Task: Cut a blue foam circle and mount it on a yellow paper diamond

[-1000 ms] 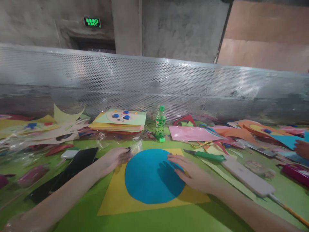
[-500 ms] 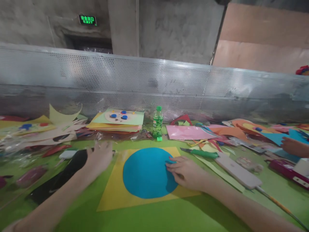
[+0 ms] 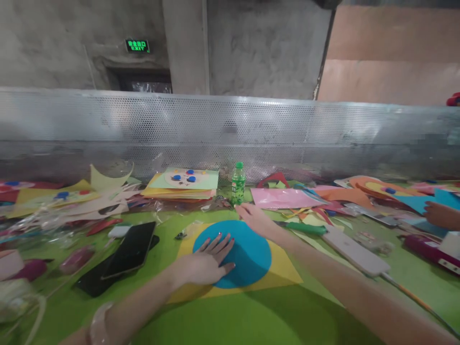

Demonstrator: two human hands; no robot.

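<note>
A blue paper circle (image 3: 247,254) lies on a yellow square sheet (image 3: 283,270) on the green table. My left hand (image 3: 206,261) rests flat on the circle's left side, fingers spread. My right hand (image 3: 256,218) reaches past the circle's far edge toward a small green bottle (image 3: 237,183), fingers extended and holding nothing.
A black phone (image 3: 131,249) lies to the left. A green-handled knife (image 3: 305,228) and a white phone (image 3: 354,251) with a cable lie to the right. Stacks of coloured paper (image 3: 183,184) line the perforated metal wall. Another person's hand (image 3: 436,214) is at far right.
My left hand came back from the left and pressed down on the blue circle. My right hand left the circle's right edge and reached forward toward the bottle.
</note>
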